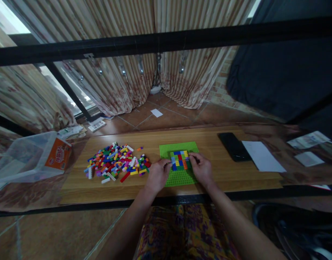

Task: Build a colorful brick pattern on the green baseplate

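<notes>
A multicoloured block of toy building bricks sits on a green studded baseplate, a little above its middle. From the left, my left hand has thumb and forefinger closed at the block's left edge. My right hand grips the opposite edge with bent fingers. The fingertips hide both side edges, and whether a small loose brick is between them cannot be made out. To the left of the baseplate, a heap of loose bricks in mixed colours and lengths is spread on the wooden board.
A clear plastic box with an orange label lies on the far left. On the right are a black phone and a sheet of white paper. A dark rail crosses in front of striped curtains.
</notes>
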Demonstrator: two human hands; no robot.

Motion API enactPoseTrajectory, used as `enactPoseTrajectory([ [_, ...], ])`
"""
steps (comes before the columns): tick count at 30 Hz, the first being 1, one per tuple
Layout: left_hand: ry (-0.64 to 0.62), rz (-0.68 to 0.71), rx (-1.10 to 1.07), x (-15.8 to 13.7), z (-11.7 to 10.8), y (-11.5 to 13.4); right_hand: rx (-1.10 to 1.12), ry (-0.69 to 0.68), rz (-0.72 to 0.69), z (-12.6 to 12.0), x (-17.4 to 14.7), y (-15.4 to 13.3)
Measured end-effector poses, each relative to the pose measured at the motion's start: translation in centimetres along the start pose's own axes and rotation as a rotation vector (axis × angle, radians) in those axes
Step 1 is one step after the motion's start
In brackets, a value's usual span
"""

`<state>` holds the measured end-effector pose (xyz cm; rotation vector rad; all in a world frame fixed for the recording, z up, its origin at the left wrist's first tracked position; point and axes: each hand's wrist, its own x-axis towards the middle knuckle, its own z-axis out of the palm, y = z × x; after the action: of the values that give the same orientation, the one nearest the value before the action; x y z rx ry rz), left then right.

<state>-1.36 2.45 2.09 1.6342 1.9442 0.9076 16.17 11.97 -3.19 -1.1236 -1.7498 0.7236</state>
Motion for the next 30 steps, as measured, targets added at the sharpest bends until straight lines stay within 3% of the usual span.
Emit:
enactPoseTrajectory([
  [7, 0.005, -0.055, -0.033, 1.0, 0.8, 0.4, 0.042, -0.004, -0.003, 0.1, 0.0, 0.2],
  [14, 0.04, -0.195, -0.299, 1.4, 1.9, 0.0, 0.094, -0.013, -0.008, 0.1, -0.1, 0.1],
  [24, 0.097, -0.151, -0.282, 2.2, 3.6, 0.2, 0.112, -0.163, -0.198, -0.4, -0.5, -0.9],
  [30, 0.113, -0.152, -0.206, 2.3, 3.9, 1.1, 0.077, -0.199, -0.139, -0.1, -0.4, -0.5],
])
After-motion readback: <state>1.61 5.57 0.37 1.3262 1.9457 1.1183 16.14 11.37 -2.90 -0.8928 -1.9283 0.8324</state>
